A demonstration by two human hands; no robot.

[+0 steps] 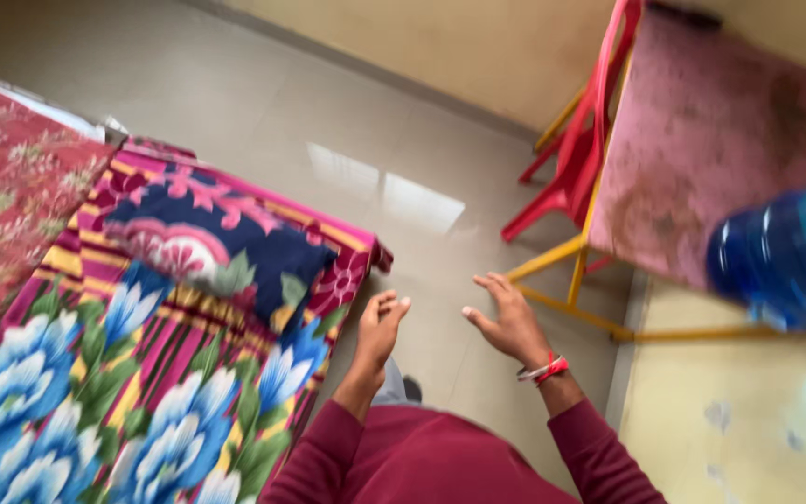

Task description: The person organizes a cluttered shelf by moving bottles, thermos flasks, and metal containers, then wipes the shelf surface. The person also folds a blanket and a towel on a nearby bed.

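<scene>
My left hand (380,329) hangs over the tiled floor just right of the bed's corner, fingers loosely curled, holding nothing. My right hand (510,320) is spread open beside it, palm down, empty, with a red and white band at the wrist. Both arms wear maroon sleeves. The bed (142,373) at the left carries a bright floral sheet with blue flowers and a dark blue patterned pillow (216,243). The picture is blurred by motion.
A red plastic chair (576,159) stands beside a yellow-legged table with a worn pink top (711,140) at the right. A blue plastic bottle (785,257) shows at the right edge. Glossy beige floor tiles (328,140) stretch to the far wall.
</scene>
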